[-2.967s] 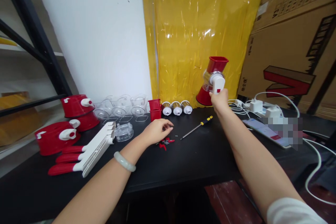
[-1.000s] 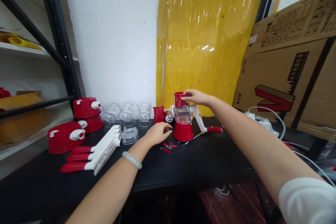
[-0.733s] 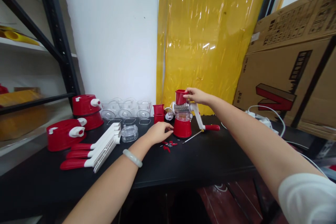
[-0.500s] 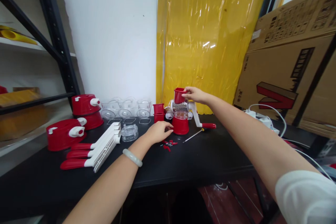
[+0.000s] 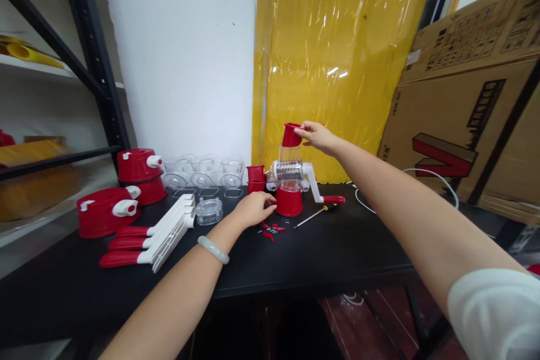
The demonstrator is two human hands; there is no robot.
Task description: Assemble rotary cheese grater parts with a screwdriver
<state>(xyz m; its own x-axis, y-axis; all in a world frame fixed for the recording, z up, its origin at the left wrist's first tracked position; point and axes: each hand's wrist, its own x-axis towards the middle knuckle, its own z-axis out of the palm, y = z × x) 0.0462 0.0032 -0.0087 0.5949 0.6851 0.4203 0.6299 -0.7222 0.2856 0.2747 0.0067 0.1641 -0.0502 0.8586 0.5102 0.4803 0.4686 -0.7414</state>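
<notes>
A rotary drum grater stands upright on the black table, with a red base (image 5: pixel 289 203), a metal drum (image 5: pixel 288 170), a clear hopper (image 5: pixel 288 153) and a white crank (image 5: pixel 313 181) with a red handle. My right hand (image 5: pixel 314 136) is closed on a red food pusher (image 5: pixel 291 135), tilted at the top of the hopper. My left hand (image 5: pixel 256 208) rests beside the base, fingers loosely curved and apart, holding nothing. I cannot tell if its fingertips touch the base. Small red parts and screws (image 5: pixel 272 230) lie just in front of it.
A screwdriver (image 5: pixel 312 215) lies right of the base. Further left are crank handles (image 5: pixel 147 236), clear pieces (image 5: pixel 209 211), clear hoppers (image 5: pixel 201 173) and red bases (image 5: pixel 105 214). Another red pusher (image 5: pixel 255 179) stands behind my left hand. Large cartons (image 5: pixel 451 118) rise at the right.
My right hand has raised the red pusher upward, baring the clear hopper beneath it. My left hand has stayed almost in place by the base.
</notes>
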